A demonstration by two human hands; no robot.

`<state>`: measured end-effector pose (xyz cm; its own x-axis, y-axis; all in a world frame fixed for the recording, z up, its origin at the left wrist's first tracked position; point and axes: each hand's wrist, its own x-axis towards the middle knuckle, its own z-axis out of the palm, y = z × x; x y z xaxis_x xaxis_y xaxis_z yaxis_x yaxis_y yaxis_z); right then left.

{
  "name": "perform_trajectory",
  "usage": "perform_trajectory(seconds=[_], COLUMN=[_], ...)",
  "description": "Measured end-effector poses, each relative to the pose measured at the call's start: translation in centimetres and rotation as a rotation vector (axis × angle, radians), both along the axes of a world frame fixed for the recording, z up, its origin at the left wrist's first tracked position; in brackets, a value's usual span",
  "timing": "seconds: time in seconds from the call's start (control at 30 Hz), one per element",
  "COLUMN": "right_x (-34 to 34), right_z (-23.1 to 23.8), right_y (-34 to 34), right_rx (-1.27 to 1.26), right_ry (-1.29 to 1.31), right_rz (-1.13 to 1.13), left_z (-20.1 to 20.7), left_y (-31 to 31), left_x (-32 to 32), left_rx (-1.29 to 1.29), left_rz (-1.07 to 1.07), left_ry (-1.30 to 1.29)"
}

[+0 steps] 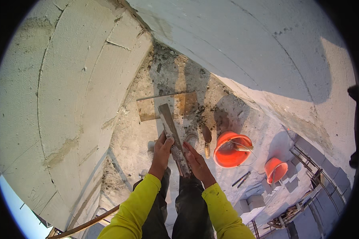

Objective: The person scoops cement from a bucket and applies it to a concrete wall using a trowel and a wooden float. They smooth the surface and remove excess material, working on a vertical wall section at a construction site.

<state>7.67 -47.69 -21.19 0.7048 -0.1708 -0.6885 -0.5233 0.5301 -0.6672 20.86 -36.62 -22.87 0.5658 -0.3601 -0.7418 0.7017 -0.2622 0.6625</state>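
Note:
Over my legs, a long narrow board point(169, 127), grey and smeared with mortar, slants up and away from me. My left hand point(162, 154) is closed on its left edge, thumb lying on the face. Lower down on the other side, my right hand point(198, 162) grips the right edge. Beyond the board's far end, a flat brown-grey sheet point(147, 109) lies on the floor. To the right of my hands rests a trowel point(206, 137) with a wooden handle. Beside it, an orange bucket point(223, 157) contains a tool with a pale handle, its head hidden.
A block wall point(68, 103) rises on the left, and another wall point(259, 51) on the right; they meet ahead. At right stand a second orange bucket point(281, 169) and grey blocks point(256, 202). A dark two-legged tool point(241, 179) lies on the floor. Mortar crumbs litter the corner.

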Motion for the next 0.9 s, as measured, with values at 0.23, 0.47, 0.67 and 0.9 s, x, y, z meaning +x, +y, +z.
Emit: perform_trajectory(seconds=[0.23, 0.47, 0.67, 0.9], right_x=[6.3, 16.7, 20.7, 21.8], right_z=[5.3, 12.4, 17.5, 16.0], right_y=[-6.0, -13.0, -21.8, -24.4], right_rx=[-0.929, -1.644, -2.298, -2.583], right_ry=[-0.269, -0.620, -0.765, -0.994], right_rz=[0.227, -0.043, -0.355, -0.173], left_z=[5.4, 8.7, 16.5, 22.0], left_y=[-7.2, -13.9, -20.4, -24.4], left_x=[5.0, 18.0, 29.7, 34.2], left_rx=[0.217, -0.087, -0.119, -0.296], left_rz=[0.010, 0.143, 0.362, 0.616], left_ry=[-0.579, -1.165, -1.706, -1.844])
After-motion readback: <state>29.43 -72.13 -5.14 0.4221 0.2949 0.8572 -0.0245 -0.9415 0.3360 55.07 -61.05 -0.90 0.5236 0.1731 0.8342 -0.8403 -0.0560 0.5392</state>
